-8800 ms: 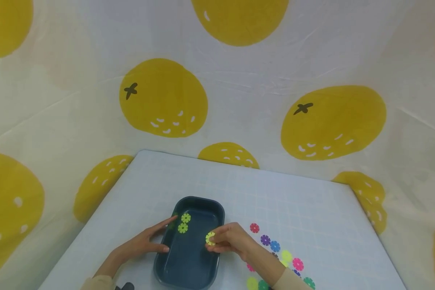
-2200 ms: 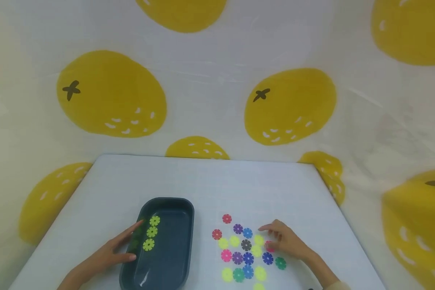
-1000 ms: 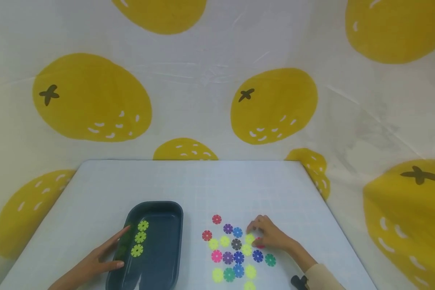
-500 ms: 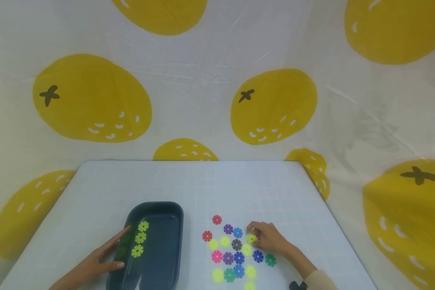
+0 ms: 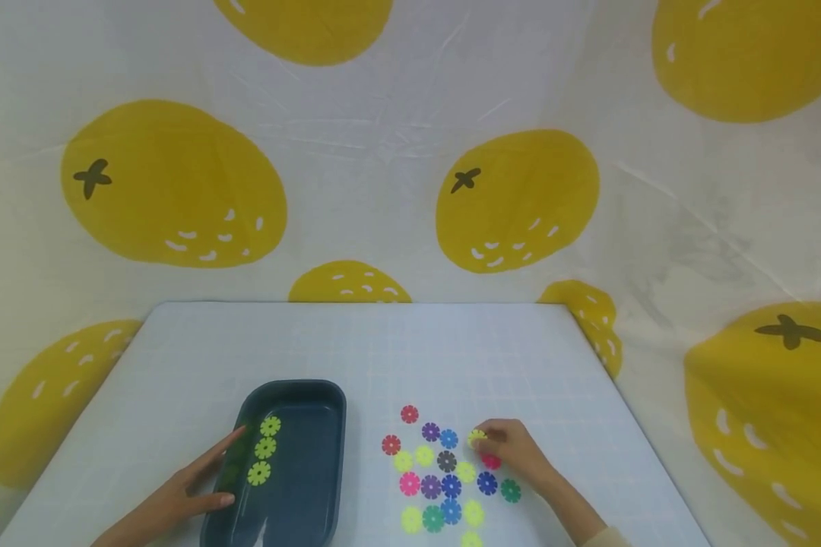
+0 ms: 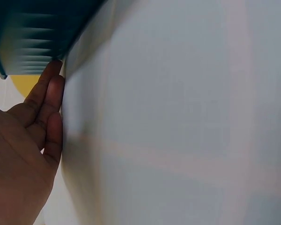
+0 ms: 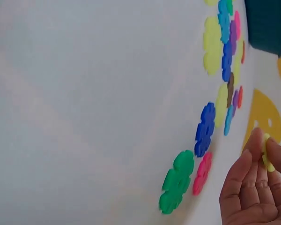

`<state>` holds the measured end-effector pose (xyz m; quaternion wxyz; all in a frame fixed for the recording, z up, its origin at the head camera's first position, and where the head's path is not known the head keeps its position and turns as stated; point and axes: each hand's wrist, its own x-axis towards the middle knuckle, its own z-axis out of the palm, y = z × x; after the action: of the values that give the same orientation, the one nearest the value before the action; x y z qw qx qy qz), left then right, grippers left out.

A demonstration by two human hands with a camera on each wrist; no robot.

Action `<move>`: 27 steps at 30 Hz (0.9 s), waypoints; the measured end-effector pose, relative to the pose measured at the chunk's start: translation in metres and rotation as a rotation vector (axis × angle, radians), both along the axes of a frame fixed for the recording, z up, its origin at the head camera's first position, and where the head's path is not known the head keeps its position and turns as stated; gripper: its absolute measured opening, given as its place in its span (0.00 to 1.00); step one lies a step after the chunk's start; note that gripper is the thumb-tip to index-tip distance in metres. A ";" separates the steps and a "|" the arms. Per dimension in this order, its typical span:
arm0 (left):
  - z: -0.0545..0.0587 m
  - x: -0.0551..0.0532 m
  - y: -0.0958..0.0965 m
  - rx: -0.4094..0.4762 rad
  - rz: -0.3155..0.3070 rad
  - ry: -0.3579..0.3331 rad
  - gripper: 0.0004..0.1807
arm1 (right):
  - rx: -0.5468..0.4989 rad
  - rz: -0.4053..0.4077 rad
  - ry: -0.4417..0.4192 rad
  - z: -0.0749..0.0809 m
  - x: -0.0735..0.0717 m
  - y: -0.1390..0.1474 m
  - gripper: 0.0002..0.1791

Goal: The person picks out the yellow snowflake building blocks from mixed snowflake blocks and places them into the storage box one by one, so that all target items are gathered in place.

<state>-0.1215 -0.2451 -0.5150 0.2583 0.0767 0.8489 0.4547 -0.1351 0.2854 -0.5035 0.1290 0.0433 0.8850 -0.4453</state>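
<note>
Inside the dark-teal plastic tray (image 5: 308, 456) lie three yellow notched plastic discs (image 5: 265, 447), right fingers (image 5: 499, 427) pinching a fourth (image 5: 477, 435), left fingers (image 5: 212, 453) apart, five remaining outside.

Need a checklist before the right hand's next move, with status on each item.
1. Held yellow disc secure: ok, pinched between thumb and fingers of the right hand, lifted off the table.
2. Left hand at the tray: ok, touching its left side; how firmly, cannot tell.
3. Room in the tray: ok, three yellow discs line its left side, bare floor to their right.
4. Right hand over the tray: not ok, it is off to the tray's right.
5. Tray's near end clear: cannot tell, cut off in the head view.
</note>
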 end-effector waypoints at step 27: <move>0.000 0.000 0.002 -0.008 0.018 -0.016 0.51 | -0.542 -0.278 -0.381 0.001 0.020 -0.006 0.22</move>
<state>-0.1219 -0.2435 -0.5147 0.2615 0.0646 0.8493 0.4541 -0.1154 0.2795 -0.5022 0.2366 0.2096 0.6806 -0.6610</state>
